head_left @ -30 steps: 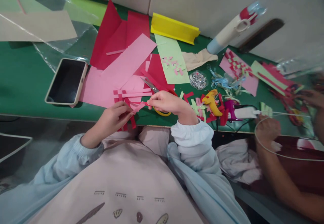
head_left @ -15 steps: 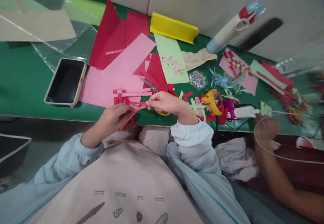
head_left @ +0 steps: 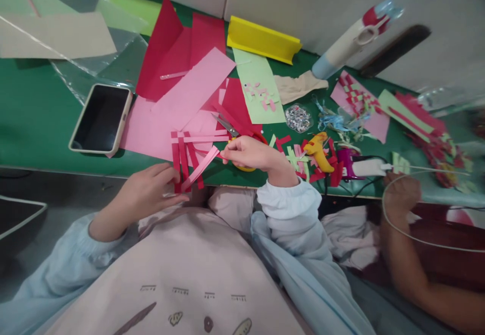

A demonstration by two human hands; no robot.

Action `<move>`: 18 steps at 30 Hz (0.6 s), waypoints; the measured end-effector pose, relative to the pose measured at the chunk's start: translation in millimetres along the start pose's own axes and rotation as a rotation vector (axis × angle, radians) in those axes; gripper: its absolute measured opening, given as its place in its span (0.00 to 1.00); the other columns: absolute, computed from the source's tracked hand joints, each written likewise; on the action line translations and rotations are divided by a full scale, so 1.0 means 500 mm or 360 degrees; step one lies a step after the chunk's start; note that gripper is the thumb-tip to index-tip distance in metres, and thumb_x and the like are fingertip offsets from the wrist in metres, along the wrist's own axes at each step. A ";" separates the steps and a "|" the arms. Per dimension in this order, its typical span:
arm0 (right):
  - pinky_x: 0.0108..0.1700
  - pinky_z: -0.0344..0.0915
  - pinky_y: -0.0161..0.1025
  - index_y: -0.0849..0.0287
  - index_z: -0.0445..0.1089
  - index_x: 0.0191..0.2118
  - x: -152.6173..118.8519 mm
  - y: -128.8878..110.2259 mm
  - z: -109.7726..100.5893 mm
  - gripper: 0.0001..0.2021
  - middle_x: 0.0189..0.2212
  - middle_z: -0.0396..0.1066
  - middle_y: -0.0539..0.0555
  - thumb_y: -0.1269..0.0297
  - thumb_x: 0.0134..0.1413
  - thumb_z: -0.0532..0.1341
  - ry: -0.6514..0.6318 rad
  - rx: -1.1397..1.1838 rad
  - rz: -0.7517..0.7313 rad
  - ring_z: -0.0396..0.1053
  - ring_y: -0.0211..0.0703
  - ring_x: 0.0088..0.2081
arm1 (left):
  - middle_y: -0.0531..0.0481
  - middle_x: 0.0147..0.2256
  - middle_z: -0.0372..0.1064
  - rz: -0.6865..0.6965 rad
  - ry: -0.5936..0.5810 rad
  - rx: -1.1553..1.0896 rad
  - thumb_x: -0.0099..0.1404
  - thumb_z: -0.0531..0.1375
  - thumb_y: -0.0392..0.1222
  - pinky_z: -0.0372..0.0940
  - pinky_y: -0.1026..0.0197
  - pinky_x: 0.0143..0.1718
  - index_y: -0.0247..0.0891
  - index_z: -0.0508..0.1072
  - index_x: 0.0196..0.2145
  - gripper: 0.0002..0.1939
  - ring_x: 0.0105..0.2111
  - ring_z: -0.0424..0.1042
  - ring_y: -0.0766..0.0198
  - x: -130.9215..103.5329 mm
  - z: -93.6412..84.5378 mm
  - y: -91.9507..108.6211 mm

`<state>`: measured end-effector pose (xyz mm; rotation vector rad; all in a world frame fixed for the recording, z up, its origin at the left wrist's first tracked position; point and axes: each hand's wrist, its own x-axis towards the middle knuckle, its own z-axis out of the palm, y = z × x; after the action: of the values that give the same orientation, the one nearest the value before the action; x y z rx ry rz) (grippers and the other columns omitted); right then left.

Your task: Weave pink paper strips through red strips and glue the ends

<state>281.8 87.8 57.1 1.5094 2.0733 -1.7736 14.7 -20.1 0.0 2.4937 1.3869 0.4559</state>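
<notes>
At the tabletop's (head_left: 38, 160) front edge, the left hand (head_left: 151, 191) is hovering, thumb and fingers parted, beside red strips (head_left: 176, 160). The right hand (head_left: 252, 154) is pinching the pink strip's (head_left: 202, 167) right end. Scissors (head_left: 226, 124) are crowding that hand; green surface is stretching left past the phone (head_left: 100, 117). Yellow card (head_left: 263, 40) is lining the back edge.

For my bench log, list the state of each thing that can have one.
Right hand: pinching the pink strip
Left hand: partly open
Pink strip: slanting
Red strips: side by side
Phone: face up, screen dark
Scissors: lying, partly hidden
Yellow sheet: folded
Bottle: standing
</notes>
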 end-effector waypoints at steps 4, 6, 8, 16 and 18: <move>0.23 0.46 0.31 0.65 0.73 0.30 -0.002 -0.001 0.000 0.15 0.12 0.54 0.42 0.62 0.63 0.57 0.0008 -0.0031 -0.0005 0.49 0.27 0.15 | 0.51 0.31 0.67 0.0111 -0.0015 0.0240 0.66 0.59 0.56 0.59 0.60 0.28 0.39 0.66 0.33 0.16 0.30 0.69 0.61 -0.027 0.014 0.000; 0.23 0.47 0.31 0.65 0.73 0.30 -0.003 -0.003 0.001 0.14 0.12 0.54 0.41 0.62 0.63 0.57 0.0007 -0.0032 0.0004 0.50 0.27 0.15 | 0.51 0.30 0.67 0.0146 0.0019 0.0304 0.68 0.58 0.53 0.59 0.60 0.29 0.40 0.65 0.33 0.14 0.30 0.69 0.61 -0.031 0.017 0.001; 0.23 0.46 0.31 0.65 0.72 0.30 -0.005 -0.004 0.001 0.13 0.12 0.54 0.41 0.64 0.63 0.57 -0.0002 -0.0023 0.0019 0.49 0.27 0.15 | 0.52 0.29 0.66 0.0174 0.0063 0.0360 0.69 0.57 0.50 0.59 0.60 0.29 0.40 0.65 0.33 0.12 0.30 0.68 0.62 -0.030 0.015 0.001; 0.23 0.47 0.31 0.65 0.72 0.29 -0.006 -0.002 0.002 0.14 0.12 0.55 0.41 0.62 0.63 0.57 -0.0023 -0.0014 -0.0001 0.50 0.27 0.16 | 0.51 0.32 0.67 0.0212 0.0043 0.0408 0.72 0.55 0.42 0.59 0.60 0.31 0.39 0.64 0.35 0.07 0.32 0.67 0.62 -0.037 0.002 -0.018; 0.24 0.47 0.31 0.65 0.72 0.29 -0.007 0.000 0.002 0.15 0.12 0.55 0.42 0.61 0.63 0.57 -0.0028 -0.0020 -0.0020 0.50 0.27 0.16 | 0.50 0.33 0.67 0.0213 0.0006 0.0409 0.73 0.53 0.43 0.60 0.60 0.33 0.39 0.65 0.36 0.07 0.33 0.68 0.61 -0.039 -0.003 -0.022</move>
<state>283.1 84.9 58.4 1.4756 2.0866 -1.7682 -3.9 -31.0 -5.7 2.8046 1.3617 0.3261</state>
